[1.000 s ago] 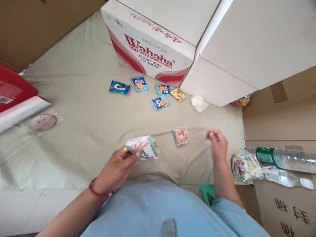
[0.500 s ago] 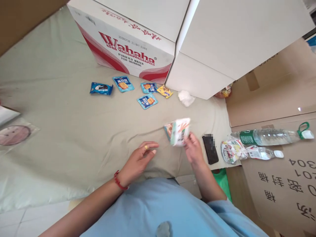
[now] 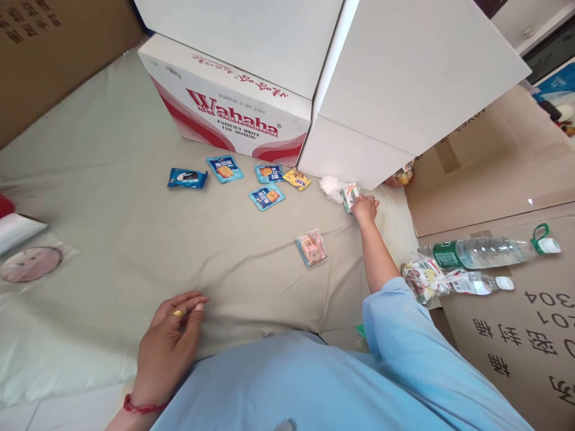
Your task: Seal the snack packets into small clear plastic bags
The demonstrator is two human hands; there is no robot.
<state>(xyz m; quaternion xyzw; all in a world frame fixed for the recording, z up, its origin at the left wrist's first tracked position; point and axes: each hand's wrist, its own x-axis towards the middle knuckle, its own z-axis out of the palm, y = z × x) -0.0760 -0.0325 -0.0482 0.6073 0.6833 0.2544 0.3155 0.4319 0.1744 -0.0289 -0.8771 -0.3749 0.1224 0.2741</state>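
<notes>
At the far side of the cloth, my right hand grips a small white and green packet with an orange picture on it. The packet is close beside a crumpled white tissue-like bundle, at the foot of a white box. My left hand, with a ring and a red bracelet, rests at the near edge, its fingers loosely stretched and holding nothing. Between the hands lies a square pinkish packet with a blue side.
Along the Wahaha carton lie several blue snack packets and a yellow packet. White boxes rise behind. Two water bottles lie at the right by a cardboard box. A clear-wrapped round item is at left.
My right hand has carried the white and green packet away from me, to beside the white bundle, uncovering the pinkish packet. My left hand has drawn back leftward. My right arm now covers the phone.
</notes>
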